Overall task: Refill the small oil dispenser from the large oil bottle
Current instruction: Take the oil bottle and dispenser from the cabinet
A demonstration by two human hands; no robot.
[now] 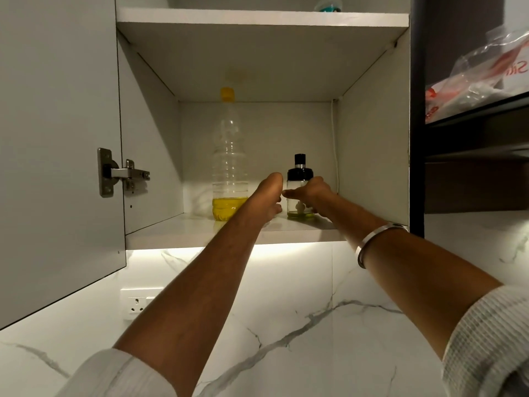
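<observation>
Nearest the camera: two bare forearms with pushed-back white ribbed sleeves (486,339) reach up into an open wall cupboard; a plain silver metal bangle (369,245) sits on the right wrist. Behind the arms, a white marble-veined wall with a white wall socket (139,302), lit by a strip under the cupboard.

On the lower white cupboard shelf (183,232): the left hand (267,196) hangs curled and loose, holding nothing, between the two containers. The right hand (312,193) wraps the small clear glass oil dispenser (299,209), thumb across the front, fingers round the right side. Dispenser stands upright on the shelf, black cap with a chrome ring, only a thin layer of yellow-green oil at its base.

Just left of the left hand: the large clear ribbed plastic oil bottle (230,156), yellow screw cap, upright, yellow oil filling roughly its bottom fifth.

Far left, the open grey door with a steel hinge (120,173).
</observation>
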